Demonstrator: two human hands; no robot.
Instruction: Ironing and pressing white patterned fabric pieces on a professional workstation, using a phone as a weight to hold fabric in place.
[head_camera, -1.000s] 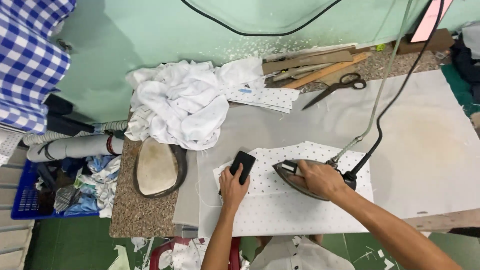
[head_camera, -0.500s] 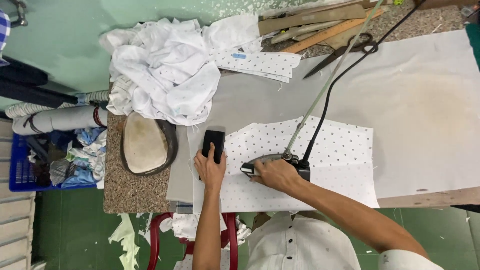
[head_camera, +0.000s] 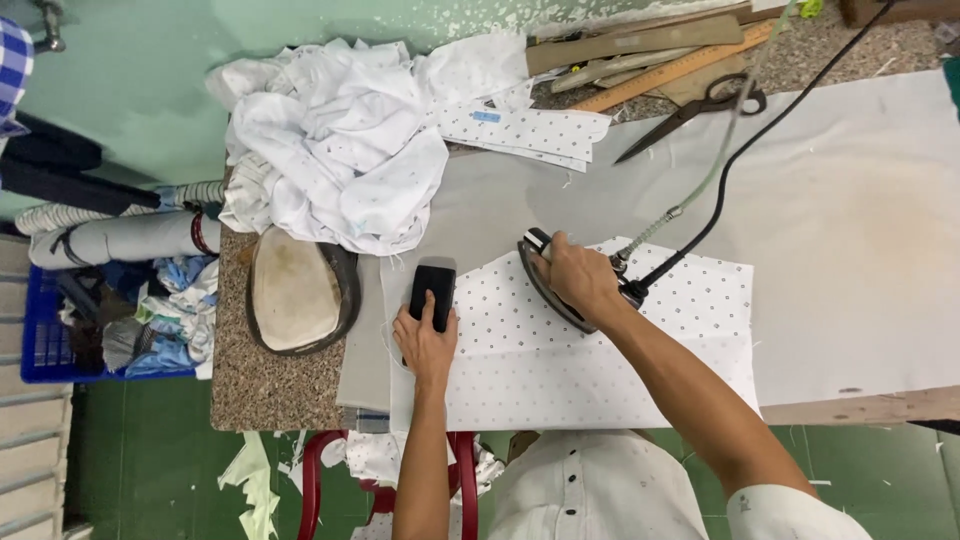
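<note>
— Head view: anything different from half a second back?

— The iron (head_camera: 548, 280) has slid up and to the right across the dotted white fabric (head_camera: 600, 340) — it now stands tilted near the cloth's upper edge.

— And the right hand (head_camera: 580, 277)?

— Wrapped tight round the iron's handle, fingers closed over it.

— The left hand (head_camera: 425, 335)?

— Flat on a small black block (head_camera: 433, 286), fingers stretched out, pinning the cloth at its left end, same as before. The scissors (head_camera: 700, 105) lie well apart, above, and the pile of white cloth (head_camera: 340, 150) sits on the bench's left.
</note>
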